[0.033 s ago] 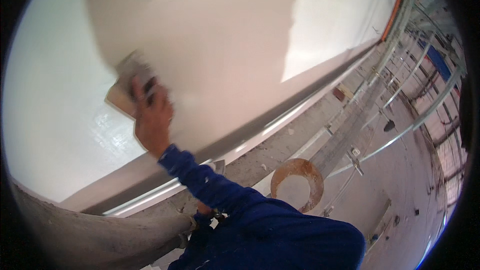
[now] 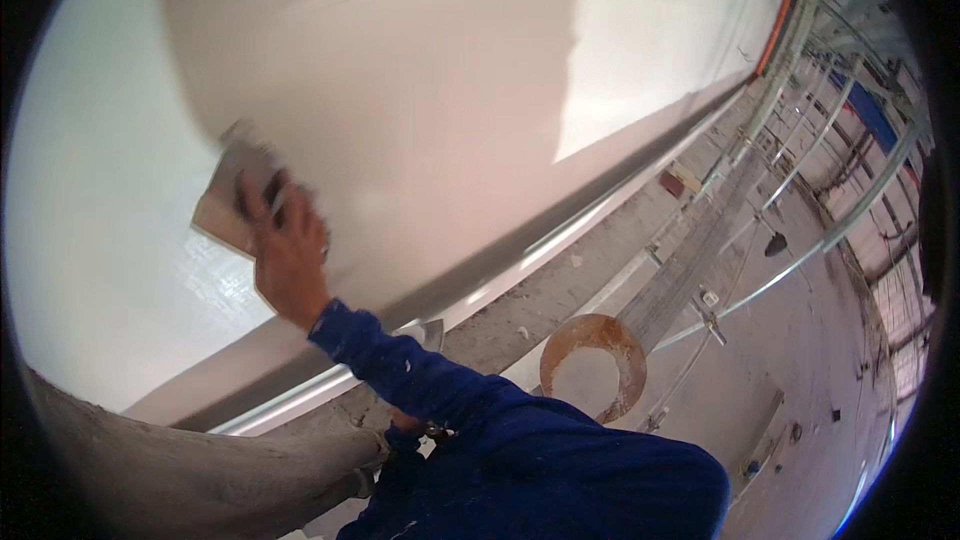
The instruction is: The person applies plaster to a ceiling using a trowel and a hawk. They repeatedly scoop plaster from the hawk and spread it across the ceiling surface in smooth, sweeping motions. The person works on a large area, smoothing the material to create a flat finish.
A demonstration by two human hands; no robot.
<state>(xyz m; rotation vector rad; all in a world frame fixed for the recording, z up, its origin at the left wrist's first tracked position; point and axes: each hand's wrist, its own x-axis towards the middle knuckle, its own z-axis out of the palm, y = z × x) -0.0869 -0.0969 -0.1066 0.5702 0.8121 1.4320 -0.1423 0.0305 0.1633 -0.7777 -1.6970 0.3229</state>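
My right hand is closed on the handle of a flat plastering trowel, its blade lying against the wall. The trowel and fingers are slightly smeared by motion. Under the blade, a smooth beige-grey coat meets the white wall surface. My right arm, in a dark blue sleeve, crosses from lower right to the wall. Beneath it, only a small part of my left hand shows near a wristband; its fingers are hidden. A grey flat piece sticks out just above the sleeve.
A thick grey pipe-like form fills the lower left. Along the wall's foot runs a white ledge. Right of my arm is a round brown rim with a pale centre. Metal scaffold tubes stand at right, near a brown block.
My right hand and the trowel have moved a little left and down across the wall. The whole view has shifted slightly; my left hand shows little change.
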